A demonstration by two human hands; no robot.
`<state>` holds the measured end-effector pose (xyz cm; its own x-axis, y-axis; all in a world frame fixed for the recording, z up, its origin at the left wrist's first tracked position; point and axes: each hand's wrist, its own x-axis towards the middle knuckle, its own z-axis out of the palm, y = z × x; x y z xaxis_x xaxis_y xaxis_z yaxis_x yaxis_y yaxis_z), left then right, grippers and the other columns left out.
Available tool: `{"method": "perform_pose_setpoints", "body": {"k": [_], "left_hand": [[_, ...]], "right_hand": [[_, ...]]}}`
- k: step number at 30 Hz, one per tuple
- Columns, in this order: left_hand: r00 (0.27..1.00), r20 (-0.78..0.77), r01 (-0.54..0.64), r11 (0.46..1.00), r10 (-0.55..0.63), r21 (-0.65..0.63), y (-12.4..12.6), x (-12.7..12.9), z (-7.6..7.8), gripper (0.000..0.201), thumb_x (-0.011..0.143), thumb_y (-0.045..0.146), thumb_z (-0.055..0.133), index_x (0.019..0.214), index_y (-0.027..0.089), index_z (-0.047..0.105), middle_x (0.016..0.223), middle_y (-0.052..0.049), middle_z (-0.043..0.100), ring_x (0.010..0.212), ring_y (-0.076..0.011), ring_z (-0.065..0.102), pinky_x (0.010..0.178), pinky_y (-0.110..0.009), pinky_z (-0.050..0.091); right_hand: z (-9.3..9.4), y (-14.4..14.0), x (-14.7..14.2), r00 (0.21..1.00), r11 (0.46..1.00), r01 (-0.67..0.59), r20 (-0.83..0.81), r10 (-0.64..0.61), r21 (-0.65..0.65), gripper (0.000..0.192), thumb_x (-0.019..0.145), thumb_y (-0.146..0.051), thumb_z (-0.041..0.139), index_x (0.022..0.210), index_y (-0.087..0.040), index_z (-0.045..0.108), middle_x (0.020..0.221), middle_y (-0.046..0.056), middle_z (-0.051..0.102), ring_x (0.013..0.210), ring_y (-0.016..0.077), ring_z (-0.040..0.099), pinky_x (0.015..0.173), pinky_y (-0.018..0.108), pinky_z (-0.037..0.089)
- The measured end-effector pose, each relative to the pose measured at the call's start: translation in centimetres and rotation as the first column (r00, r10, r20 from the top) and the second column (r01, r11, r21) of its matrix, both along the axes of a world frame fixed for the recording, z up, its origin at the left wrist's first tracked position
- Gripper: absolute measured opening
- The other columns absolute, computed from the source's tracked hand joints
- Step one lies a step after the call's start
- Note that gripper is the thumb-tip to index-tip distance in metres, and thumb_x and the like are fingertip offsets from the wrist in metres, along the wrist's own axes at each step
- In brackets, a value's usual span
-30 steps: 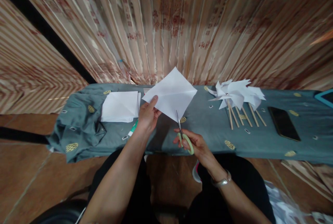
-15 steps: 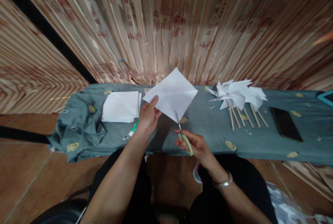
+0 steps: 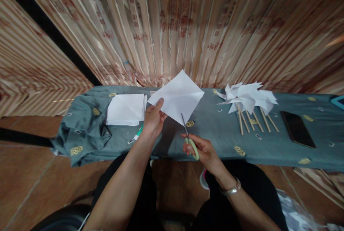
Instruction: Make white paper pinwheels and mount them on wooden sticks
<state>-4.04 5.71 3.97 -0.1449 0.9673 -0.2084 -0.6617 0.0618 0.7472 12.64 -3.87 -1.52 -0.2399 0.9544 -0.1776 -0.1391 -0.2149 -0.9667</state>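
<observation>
A square sheet of white paper (image 3: 178, 95), turned cornerwise and faintly creased, is held up above the bench. My left hand (image 3: 154, 118) pinches its left corner, thumb on top. In my right hand (image 3: 201, 148) is a pair of scissors (image 3: 192, 147) with light green handles, my fingers through the loops. The blades meet the paper at its lower corner and point up toward its middle. Beside my left hand lies a stack of white paper squares (image 3: 125, 109). A green and white tube (image 3: 139, 132) is partly hidden behind my left wrist.
Several white paper pinwheels (image 3: 245, 96) on wooden sticks lie on the right of the cloth-covered bench (image 3: 215, 141). Farther right are a black phone (image 3: 298, 129) and a blue-edged object (image 3: 338, 102). A striped curtain (image 3: 172, 27) hangs behind. A plastic bag (image 3: 295, 211) with white pieces sits at lower right.
The scissor blades have moved very slightly up along the paper. Both hands stay in nearly the same place, and the view has shifted a little.
</observation>
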Motion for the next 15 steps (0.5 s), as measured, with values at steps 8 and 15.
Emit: {"method": "perform_pose_setpoints", "body": {"k": [8, 15], "left_hand": [[1.000, 0.024, -0.008, 1.000, 0.008, 0.012, 0.15, -0.05, -0.06, 0.013, 0.078, 0.019, 0.071, 0.088, 0.012, 0.066, 0.088, -0.008, 0.076, 0.101, -0.0219, 0.070, 0.095, -0.035, 0.054], [0.999, 0.045, -0.024, 1.000, 0.024, 0.012, 0.11, 0.04, 0.11, 0.009, 0.079, 0.016, 0.070, 0.086, 0.013, 0.065, 0.084, -0.006, 0.076, 0.097, -0.0200, 0.071, 0.094, -0.033, 0.054]], "right_hand": [[-0.26, -0.02, -0.36, 0.999, 0.999, 0.033, -0.026, -0.033, -0.008, 0.049, 0.068, -0.047, 0.078, 0.107, -0.019, 0.071, 0.067, -0.001, 0.063, 0.059, 0.0102, 0.054, 0.057, 0.025, 0.046], [-0.49, -0.04, -0.54, 0.998, 0.999, 0.051, -0.022, -0.051, -0.007, 0.044, 0.068, -0.044, 0.078, 0.105, -0.020, 0.071, 0.065, -0.002, 0.062, 0.056, 0.0096, 0.054, 0.056, 0.024, 0.046]]}}
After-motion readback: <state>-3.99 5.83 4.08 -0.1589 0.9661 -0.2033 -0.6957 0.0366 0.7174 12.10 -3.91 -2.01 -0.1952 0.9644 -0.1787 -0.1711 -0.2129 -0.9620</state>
